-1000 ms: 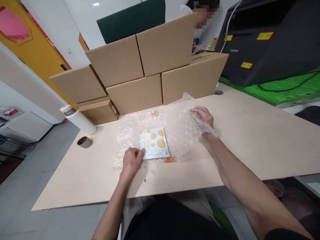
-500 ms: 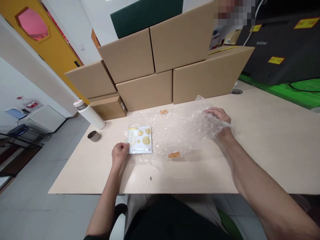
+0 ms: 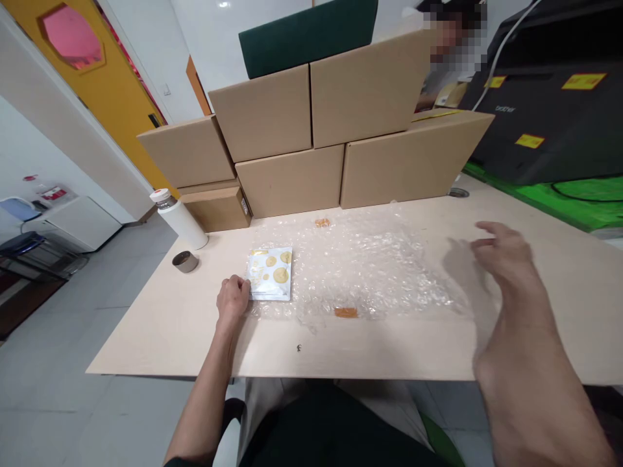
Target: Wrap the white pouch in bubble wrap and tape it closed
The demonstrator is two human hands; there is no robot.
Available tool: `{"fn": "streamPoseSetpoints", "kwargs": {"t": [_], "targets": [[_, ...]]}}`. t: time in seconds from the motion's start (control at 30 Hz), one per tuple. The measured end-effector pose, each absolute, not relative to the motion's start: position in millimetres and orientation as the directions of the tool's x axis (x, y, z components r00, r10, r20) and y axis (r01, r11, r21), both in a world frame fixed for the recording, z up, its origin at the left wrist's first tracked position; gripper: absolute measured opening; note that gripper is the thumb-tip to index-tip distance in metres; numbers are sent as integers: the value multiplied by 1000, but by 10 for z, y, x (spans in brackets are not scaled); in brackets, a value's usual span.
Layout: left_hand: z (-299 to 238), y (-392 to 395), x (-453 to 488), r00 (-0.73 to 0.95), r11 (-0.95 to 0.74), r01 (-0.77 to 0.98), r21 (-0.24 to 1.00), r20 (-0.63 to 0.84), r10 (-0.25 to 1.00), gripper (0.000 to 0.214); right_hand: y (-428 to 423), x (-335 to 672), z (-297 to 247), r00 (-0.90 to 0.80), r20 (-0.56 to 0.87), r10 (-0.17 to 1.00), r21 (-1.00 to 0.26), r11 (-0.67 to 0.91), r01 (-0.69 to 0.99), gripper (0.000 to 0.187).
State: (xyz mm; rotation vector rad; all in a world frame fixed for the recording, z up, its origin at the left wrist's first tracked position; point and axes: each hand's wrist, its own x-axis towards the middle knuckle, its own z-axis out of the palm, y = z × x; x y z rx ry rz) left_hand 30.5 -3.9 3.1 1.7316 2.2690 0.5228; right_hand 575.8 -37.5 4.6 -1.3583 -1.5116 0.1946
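A sheet of clear bubble wrap (image 3: 370,266) lies flat on the pale wooden table (image 3: 559,311). On its left end rests a small white packet (image 3: 270,274) printed with yellow discs. My left hand (image 3: 232,299) has its fingers curled on the packet's left edge and the wrap beneath it. My right hand (image 3: 503,250) hovers open above the table, to the right of the wrap, touching nothing. Two orange tape pieces sit on the wrap, one near the front (image 3: 345,312) and one at the back (image 3: 322,222).
Stacked cardboard boxes (image 3: 311,130) wall off the table's back. A white bottle (image 3: 178,217) and a small dark cap (image 3: 185,261) stand at the left. A black printer (image 3: 549,97) sits at the right; a person is behind the boxes.
My right hand let go of the bubble wrap's right end and lifted away to the right; the wrap now lies flat. My left hand slid the packet to the wrap's left end.
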Motion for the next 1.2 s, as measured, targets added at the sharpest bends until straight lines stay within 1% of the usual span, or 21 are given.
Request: {"fn": "streamPoseSetpoints", "kwargs": {"t": [0.07, 0.1, 0.13, 0.17, 0.2, 0.27, 0.33, 0.37, 0.43, 0.47, 0.57, 0.67, 0.73, 0.8, 0.9, 0.97, 1.0, 1.03, 1.1, 1.13, 1.2], "targets": [[36, -29, 287, -279, 245, 865, 438, 14, 960, 24, -473, 5566, 261, 367, 652, 663, -693, 326, 642, 29], [36, -21, 277, -288, 253, 856, 450, 9, 958, 27, -492, 5373, 367, 424, 663, 617, -698, 304, 648, 28], [37, -12, 266, -299, 263, 847, 463, 5, 954, 32, -485, 5120, 457, 435, 649, 624, -708, 286, 645, 27], [38, -2, 256, -311, 273, 836, 476, 1, 950, 37, -453, 4816, 524, 389, 618, 683, -723, 299, 623, 27], [39, 7, 248, -321, 282, 824, 491, -5, 947, 39, -401, 4476, 561, 297, 573, 764, -743, 331, 582, 28], [49, 18, 240, -324, 287, 799, 529, -23, 946, 33, -263, 3766, 545, 19, 437, 899, -791, 374, 484, 33], [73, 4, 246, -301, 262, 768, 584, -33, 953, 25, -134, 3145, 447, -251, 332, 909, -786, 413, 460, 36], [93, -15, 255, -283, 240, 749, 617, -29, 959, 24, -89, 2905, 391, -341, 291, 894, -765, 431, 478, 35], [155, -74, 293, -247, 182, 707, 683, -2, 969, 26, -54, 2595, 296, -461, 198, 865, -749, 437, 499, 33], [198, -110, 326, -231, 152, 686, 712, 15, 973, 28, -62, 2521, 264, -473, 173, 864, -762, 422, 491, 35], [367, -216, 523, -158, 46, 595, 803, 61, 986, 37, -142, 2524, 215, -417, 182, 890, -875, 340, 345, 41], [522, -275, 886, -7, -94, 377, 922, 104, 995, 49, -196, 2677, 170, -328, 166, 930, -984, 180, 12, 47], [559, -271, 1179, 107, -115, 334, 936, 84, 991, 59, -185, 2802, 118, -283, 67, 957, -981, 12, -194, 51], [528, -239, 1456, 210, -200, 424, 883, 119, 970, 64, -156, 2958, 52, -224, -64, 972, -937, -136, -321, 48], [403, -189, 1769, 373, -368, 645, 669, 144, 917, 63, -152, 3271, -40, -83, -174, 981, -902, -192, -387, 33], [325, -190, 1901, 416, -395, 745, 537, 87, 905, 60, -191, 3503, -66, 18, -184, 983, -931, -168, -325, 22], [298, -203, 1948, 415, -390, 779, 490, 63, 908, 58, -216, 3606, -63, 93, -165, 982, -959, -138, -247, 19], [281, -221, 1985, 412, -389, 803, 451, 51, 910, 57, -238, 3691, -48, 177, -118, 977, -986, -95, -135, 18], [271, -261, 2032, 415, -402, 832, 383, 52, 908, 54, -262, 3782, 4, 287, 65, 956, -989, 23, 146, 21], [272, -275, 2040, 424, -413, 840, 351, 49, 904, 53, -259, 3782, 36, 273, 171, 947, -957, 93, 276, 23], [271, -280, 2016, 445, -429, 838, 338, 30, 895, 51, -222, 3702, 91, 101, 301, 948, -864, 226, 450, 24]]}}
